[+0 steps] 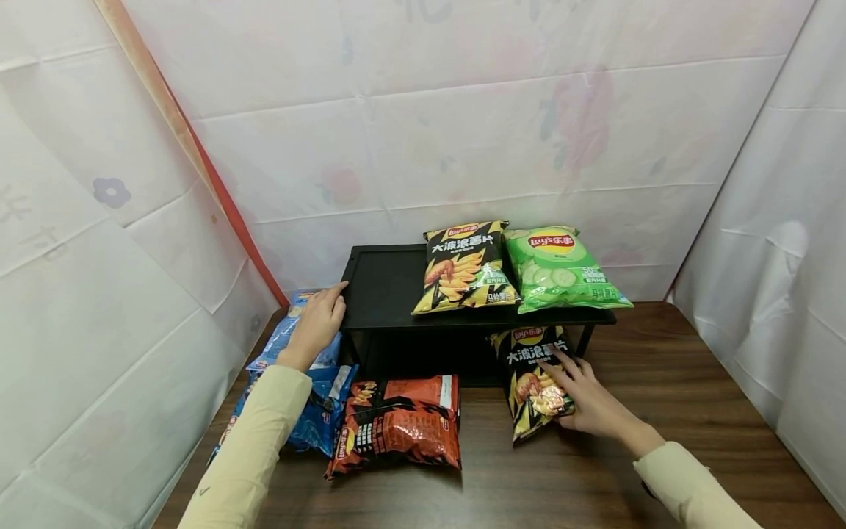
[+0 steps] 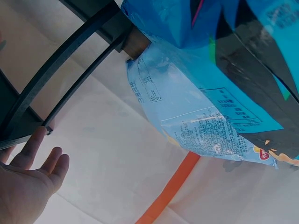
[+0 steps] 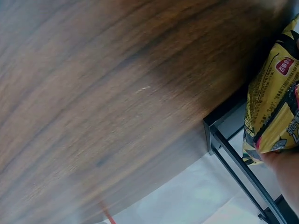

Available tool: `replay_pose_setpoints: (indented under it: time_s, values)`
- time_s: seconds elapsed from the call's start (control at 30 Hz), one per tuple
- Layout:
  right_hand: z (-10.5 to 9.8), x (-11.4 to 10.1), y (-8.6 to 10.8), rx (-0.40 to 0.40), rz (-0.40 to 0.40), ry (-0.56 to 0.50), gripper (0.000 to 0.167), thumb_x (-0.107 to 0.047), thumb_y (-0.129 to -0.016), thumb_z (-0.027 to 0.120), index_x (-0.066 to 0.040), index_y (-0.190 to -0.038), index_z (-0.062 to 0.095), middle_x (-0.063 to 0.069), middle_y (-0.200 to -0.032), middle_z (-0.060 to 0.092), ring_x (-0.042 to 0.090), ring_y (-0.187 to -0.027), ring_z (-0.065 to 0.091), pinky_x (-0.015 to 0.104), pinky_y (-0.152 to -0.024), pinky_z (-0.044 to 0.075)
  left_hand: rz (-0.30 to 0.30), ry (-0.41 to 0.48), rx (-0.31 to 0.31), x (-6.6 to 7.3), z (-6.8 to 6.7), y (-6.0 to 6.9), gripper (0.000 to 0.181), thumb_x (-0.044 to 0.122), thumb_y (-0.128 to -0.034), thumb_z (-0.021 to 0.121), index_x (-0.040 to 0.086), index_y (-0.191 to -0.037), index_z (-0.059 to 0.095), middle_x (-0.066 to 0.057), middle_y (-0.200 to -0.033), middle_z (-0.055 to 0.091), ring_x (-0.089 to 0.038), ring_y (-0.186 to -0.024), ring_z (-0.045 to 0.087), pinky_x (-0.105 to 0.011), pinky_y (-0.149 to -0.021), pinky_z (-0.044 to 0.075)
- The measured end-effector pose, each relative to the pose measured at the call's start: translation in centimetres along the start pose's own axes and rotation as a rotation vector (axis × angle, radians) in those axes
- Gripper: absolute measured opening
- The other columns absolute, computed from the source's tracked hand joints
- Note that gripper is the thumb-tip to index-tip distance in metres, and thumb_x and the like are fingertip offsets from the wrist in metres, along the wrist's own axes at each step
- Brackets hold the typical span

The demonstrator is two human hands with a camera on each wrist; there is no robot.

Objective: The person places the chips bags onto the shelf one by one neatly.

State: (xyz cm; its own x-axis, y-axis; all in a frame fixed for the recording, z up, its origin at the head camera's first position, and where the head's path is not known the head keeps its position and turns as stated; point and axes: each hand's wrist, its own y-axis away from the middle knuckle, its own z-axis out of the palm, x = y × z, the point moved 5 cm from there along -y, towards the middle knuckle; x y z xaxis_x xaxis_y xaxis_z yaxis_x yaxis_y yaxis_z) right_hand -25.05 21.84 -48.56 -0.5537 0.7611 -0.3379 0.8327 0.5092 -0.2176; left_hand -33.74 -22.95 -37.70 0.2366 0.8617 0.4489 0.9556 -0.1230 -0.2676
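Observation:
A black two-tier rack stands on the table. The left hand rests at the rack's left edge; in the left wrist view its fingers are fairly straight, one fingertip touching the frame. The right hand grips a black-and-yellow chip bag by its right side, and the bag tilts against the front of the lower tier, below the upper board. In the right wrist view this bag appears beside the rack's leg, with the hand mostly out of frame. A second black-and-yellow chip bag and a green chip bag lean on the upper tier.
A red chip bag lies on the wooden table before the rack. Blue chip bags are piled left of the rack, under the left forearm. White printed sheets hang behind and along both sides.

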Motion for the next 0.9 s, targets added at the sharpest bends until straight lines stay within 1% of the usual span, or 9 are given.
replay_pose_setpoints:
  time_s: [0.1,0.33,0.43,0.5,0.57,0.6,0.67,0.7,0.9]
  values:
    - [0.0,0.1,-0.4,0.004,-0.004,-0.010,0.100,-0.008,-0.060,0.082,-0.017,-0.144,0.029,0.017,-0.150,0.014,0.053,-0.123,0.022,0.030,-0.060,0.047,0.002,-0.003,0.001,0.0,0.0,0.0,0.047,0.031,-0.1002,0.023,0.014,-0.144,0.031,-0.018,-0.141,0.039,-0.037,-0.130,0.034,-0.054,-0.108,0.024]
    - [-0.4,0.3,-1.6,0.009,-0.039,-0.001,0.093,-0.009,-0.061,0.082,-0.013,-0.141,0.035,0.018,-0.150,0.015,0.054,-0.122,0.024,0.034,-0.063,0.048,0.003,-0.002,0.000,-0.1,0.0,-0.1,0.047,0.031,-0.1002,0.023,0.014,-0.144,0.031,-0.018,-0.141,0.039,-0.037,-0.130,0.034,-0.054,-0.108,0.024]
    - [-0.6,0.4,-2.1,0.015,-0.054,-0.004,0.091,-0.008,-0.061,0.082,-0.011,-0.140,0.037,0.019,-0.150,0.015,0.054,-0.124,0.025,0.046,-0.072,0.050,0.006,-0.005,0.002,-0.1,0.0,-0.1,0.047,0.030,-0.1002,0.023,0.013,-0.143,0.031,-0.018,-0.141,0.040,-0.037,-0.129,0.034,-0.054,-0.108,0.024]
    - [-0.7,0.5,-2.5,0.014,-0.056,-0.008,0.090,-0.008,-0.061,0.082,-0.010,-0.140,0.037,0.019,-0.150,0.016,0.051,-0.127,0.026,0.058,-0.083,0.044,0.007,-0.007,0.003,-0.1,0.0,-0.1,0.047,0.030,-0.1002,0.024,0.013,-0.143,0.032,-0.018,-0.140,0.040,-0.037,-0.129,0.034,-0.054,-0.108,0.024]
    - [-0.7,0.7,-2.9,0.015,-0.056,-0.012,0.089,-0.008,-0.062,0.082,-0.008,-0.139,0.038,0.021,-0.149,0.016,0.048,-0.130,0.025,0.067,-0.092,0.033,0.008,-0.008,0.003,-0.1,0.0,-0.1,0.047,0.030,-0.1002,0.024,0.013,-0.143,0.032,-0.018,-0.140,0.040,-0.036,-0.129,0.035,-0.054,-0.108,0.024]
    - [-0.7,0.8,-3.1,0.016,-0.048,-0.013,0.088,-0.008,-0.062,0.082,-0.008,-0.139,0.038,0.021,-0.149,0.016,0.047,-0.130,0.025,0.067,-0.092,0.032,0.007,-0.008,0.002,-0.1,0.0,-0.1,0.047,0.030,-0.1002,0.024,0.013,-0.143,0.032,-0.018,-0.140,0.040,-0.036,-0.129,0.035,-0.054,-0.108,0.024]
    - [-0.7,1.0,-3.5,0.015,-0.031,-0.019,0.087,-0.008,-0.063,0.081,-0.008,-0.139,0.039,0.021,-0.149,0.017,0.044,-0.131,0.025,0.071,-0.096,0.022,0.004,-0.006,0.000,-0.1,0.0,-0.1,0.047,0.030,-0.1002,0.023,0.013,-0.143,0.031,-0.018,-0.140,0.040,-0.037,-0.129,0.034,-0.054,-0.108,0.024]
    - [-0.7,1.1,-3.7,0.016,-0.020,-0.020,0.086,-0.007,-0.063,0.081,-0.007,-0.138,0.039,0.022,-0.148,0.018,0.045,-0.131,0.025,0.071,-0.097,0.020,0.003,-0.005,0.000,-0.2,0.0,-0.1,0.047,0.030,-0.1002,0.023,0.013,-0.144,0.031,-0.018,-0.140,0.040,-0.037,-0.129,0.034,-0.054,-0.108,0.024]
    - [-0.5,1.8,-4.4,0.017,0.060,-0.045,0.082,-0.010,-0.066,0.078,-0.007,-0.138,0.039,0.023,-0.147,0.020,0.048,-0.131,0.021,0.070,-0.099,0.017,0.000,-0.004,0.001,-0.2,0.0,-0.1,0.047,0.030,-0.1002,0.023,0.014,-0.144,0.031,-0.018,-0.140,0.040,-0.037,-0.129,0.034,-0.055,-0.107,0.025]
